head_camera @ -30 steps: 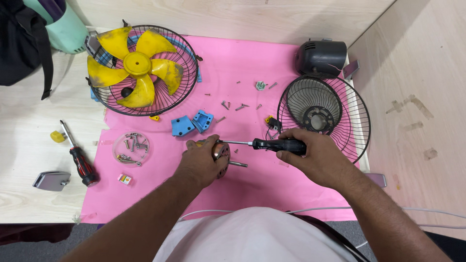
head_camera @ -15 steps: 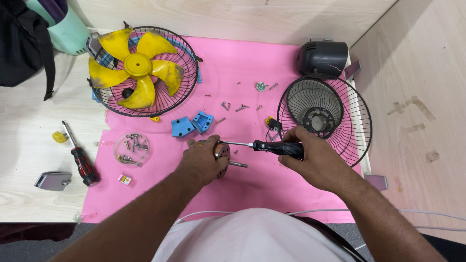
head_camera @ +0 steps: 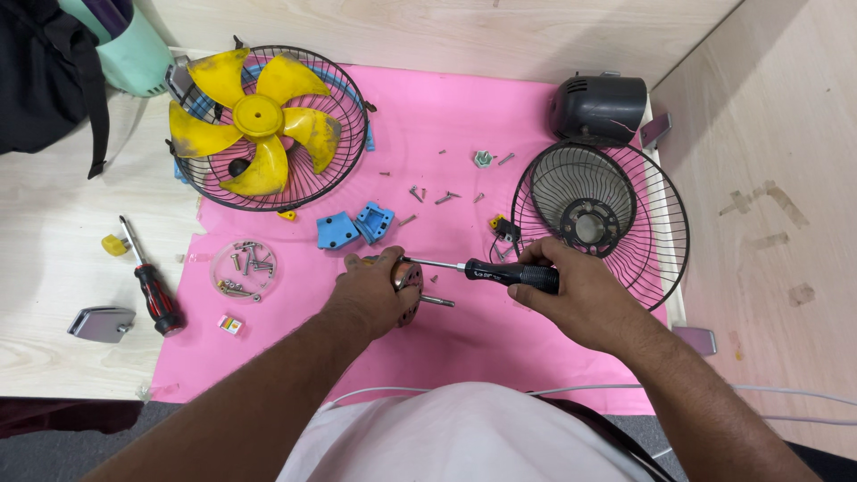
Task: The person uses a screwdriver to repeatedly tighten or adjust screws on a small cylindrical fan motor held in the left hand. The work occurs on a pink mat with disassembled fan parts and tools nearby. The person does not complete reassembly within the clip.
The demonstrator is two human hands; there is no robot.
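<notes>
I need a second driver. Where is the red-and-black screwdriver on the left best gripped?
Grip the screwdriver by its thick red-and-black handle, coming from above: it lies flat on the table, thin shaft pointing away, handle end nearest you.
</notes>
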